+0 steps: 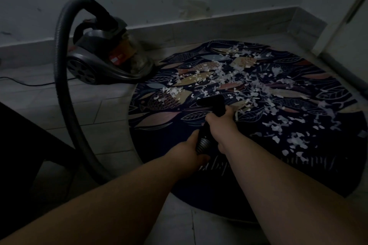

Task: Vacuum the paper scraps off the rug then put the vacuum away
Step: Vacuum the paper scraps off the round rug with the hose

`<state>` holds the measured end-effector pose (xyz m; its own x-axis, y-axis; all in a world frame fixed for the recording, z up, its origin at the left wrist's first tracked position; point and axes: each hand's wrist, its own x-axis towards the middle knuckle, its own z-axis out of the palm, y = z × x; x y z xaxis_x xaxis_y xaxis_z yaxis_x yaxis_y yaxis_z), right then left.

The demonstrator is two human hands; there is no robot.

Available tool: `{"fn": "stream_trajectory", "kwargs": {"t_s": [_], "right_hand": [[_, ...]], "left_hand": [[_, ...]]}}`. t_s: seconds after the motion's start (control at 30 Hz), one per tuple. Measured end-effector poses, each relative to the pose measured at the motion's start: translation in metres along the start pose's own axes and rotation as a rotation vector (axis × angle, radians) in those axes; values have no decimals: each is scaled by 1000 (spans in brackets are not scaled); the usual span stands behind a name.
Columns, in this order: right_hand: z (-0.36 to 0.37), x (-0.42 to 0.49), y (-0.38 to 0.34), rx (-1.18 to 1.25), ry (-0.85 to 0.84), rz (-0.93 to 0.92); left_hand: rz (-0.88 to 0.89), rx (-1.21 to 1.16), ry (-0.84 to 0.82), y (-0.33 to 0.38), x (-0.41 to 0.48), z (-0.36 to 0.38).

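A round dark rug (159,123) with a leaf and fish print lies on the tiled floor. White paper scraps (249,83) are strewn over its middle and right side. A dark canister vacuum (103,57) stands at the rug's far left edge. Its ribbed hose (63,85) arcs up and down to my hands. My right hand (221,121) grips the hose end just behind the black nozzle (211,102), which sits on the rug among the scraps. My left hand (189,149) holds the hose lower down.
A wall with a pale skirting (199,24) runs behind the rug. A door or cabinet edge (342,32) stands at the right. A dark piece of furniture (23,149) fills the left foreground. The vacuum's power cord (29,84) trails left across the tiles.
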<state>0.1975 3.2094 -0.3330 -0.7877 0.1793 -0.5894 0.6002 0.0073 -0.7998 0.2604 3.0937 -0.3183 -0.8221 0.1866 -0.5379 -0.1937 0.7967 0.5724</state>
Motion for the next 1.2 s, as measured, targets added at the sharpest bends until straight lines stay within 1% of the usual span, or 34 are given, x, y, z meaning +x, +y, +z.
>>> {"fn": "stream_trajectory", "kwargs": {"t_s": [0.3, 0.57, 0.7, 0.87, 1.07, 1.2], "right_hand": [[-47, 11, -3, 45, 202, -6], [-57, 21, -6, 100, 240, -9], [-58, 28, -9, 99, 218, -11], [-55, 32, -16, 57, 143, -24], [-35, 28, -17, -5, 74, -1], [-21, 23, -16, -40, 40, -29]], "left_hand": [[56, 30, -86, 36, 26, 17], [67, 53, -99, 48, 39, 20], [61, 54, -94, 50, 46, 16], [41, 48, -85, 49, 49, 12], [11, 11, -59, 32, 39, 6], [-27, 22, -41, 20, 33, 2]]}}
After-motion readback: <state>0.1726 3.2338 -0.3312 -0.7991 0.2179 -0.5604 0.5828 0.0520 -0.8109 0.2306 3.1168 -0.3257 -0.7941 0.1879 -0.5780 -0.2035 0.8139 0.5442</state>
